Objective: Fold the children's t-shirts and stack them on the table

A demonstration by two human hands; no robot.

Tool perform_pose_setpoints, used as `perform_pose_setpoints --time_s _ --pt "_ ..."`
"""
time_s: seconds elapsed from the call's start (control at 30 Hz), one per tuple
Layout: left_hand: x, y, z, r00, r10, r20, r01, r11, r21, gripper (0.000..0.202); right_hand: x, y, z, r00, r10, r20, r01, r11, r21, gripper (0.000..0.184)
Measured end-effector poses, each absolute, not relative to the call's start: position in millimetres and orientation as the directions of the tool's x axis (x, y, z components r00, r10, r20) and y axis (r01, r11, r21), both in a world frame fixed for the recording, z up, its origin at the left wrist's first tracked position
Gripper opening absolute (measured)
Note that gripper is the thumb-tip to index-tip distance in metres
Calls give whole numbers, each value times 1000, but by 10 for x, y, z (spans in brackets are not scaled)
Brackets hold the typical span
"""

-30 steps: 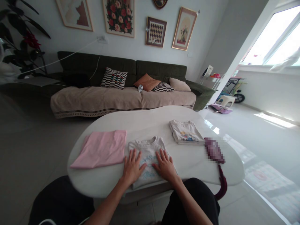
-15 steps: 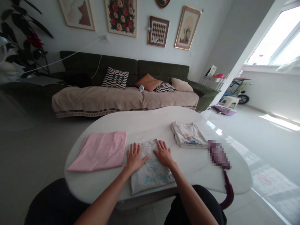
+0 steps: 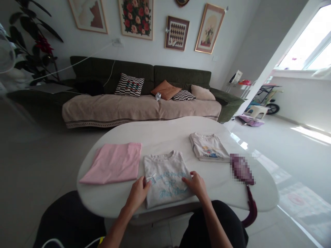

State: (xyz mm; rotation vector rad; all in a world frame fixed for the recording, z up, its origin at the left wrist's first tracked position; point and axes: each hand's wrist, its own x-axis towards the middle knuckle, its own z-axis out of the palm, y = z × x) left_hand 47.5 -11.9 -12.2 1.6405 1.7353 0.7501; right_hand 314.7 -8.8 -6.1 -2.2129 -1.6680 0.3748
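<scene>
A folded light grey T-shirt [image 3: 165,165] with blue lettering and a bow print lies flat at the table's front edge, its collar toward the sofa. My left hand [image 3: 139,193] grips the shirt's left side, thumb on top and fingers curled at the edge. On the opposite side my right hand [image 3: 197,184] pinches the right edge the same way, fingers partly under the cloth. Left of the shirt lies a folded pink cloth [image 3: 116,163]. A folded white T-shirt with a printed picture [image 3: 210,146] rests at the right, seemingly on more folded fabric.
The white oval table [image 3: 165,132] stands before a green sofa [image 3: 181,75] with cushions and a beige cover [image 3: 139,108]. A dark red umbrella [image 3: 250,206], partly pixelated, hangs over the table's right front edge. My knees are just below that edge.
Both hands have moved from lying flat near the collar down to the shirt's two sides, where they now grip its edges. The shirt's top is smoother and fully uncovered.
</scene>
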Motion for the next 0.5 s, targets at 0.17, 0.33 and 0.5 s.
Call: perform_pose_setpoints --time_s 0.17,0.33,0.5 --pt "490 -10 9 33 952 -304 256 286 923 43 3162 0 77 253 966 -57 861 -251 -443 29" --pt "600 -152 126 178 924 -339 106 325 940 46 3216 -61 131 226 974 -5 863 -202 -464 23" --pt "824 -306 205 232 875 -426 -70 452 889 58 3392 -172 120 193 981 27 834 -150 -530 35"
